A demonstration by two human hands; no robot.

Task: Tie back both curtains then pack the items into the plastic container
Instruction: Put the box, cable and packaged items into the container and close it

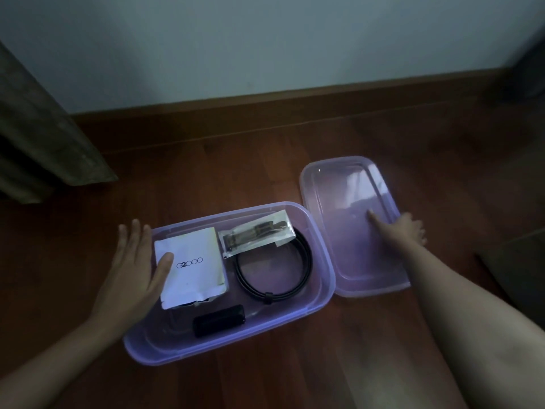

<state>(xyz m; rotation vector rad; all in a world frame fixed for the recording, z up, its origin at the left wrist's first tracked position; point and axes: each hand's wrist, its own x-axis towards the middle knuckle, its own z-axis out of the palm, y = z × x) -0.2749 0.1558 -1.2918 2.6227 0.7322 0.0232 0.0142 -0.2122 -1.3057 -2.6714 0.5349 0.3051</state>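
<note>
A clear purple plastic container (324,293) sits on the wooden floor in front of me. Inside lie a white pouch (194,273) printed "G2000", a coiled black cable (298,278), a clear packet (259,234) with dark parts resting on the cable, and a small black case (219,320) near the front wall. My left hand (132,276) is open at the container's left rim, its thumb on the white pouch. The container's lid (354,246) lies flat on the floor just right of it. My right hand (404,228) rests on the lid's right edge, thumb on top, fingers curled around the rim.
A curtain's lower end (44,137) hangs at the far left, reaching the floor. A white wall with a wooden skirting board (295,101) runs behind the container. A dark object (513,270) sits at the right edge. The light is dim.
</note>
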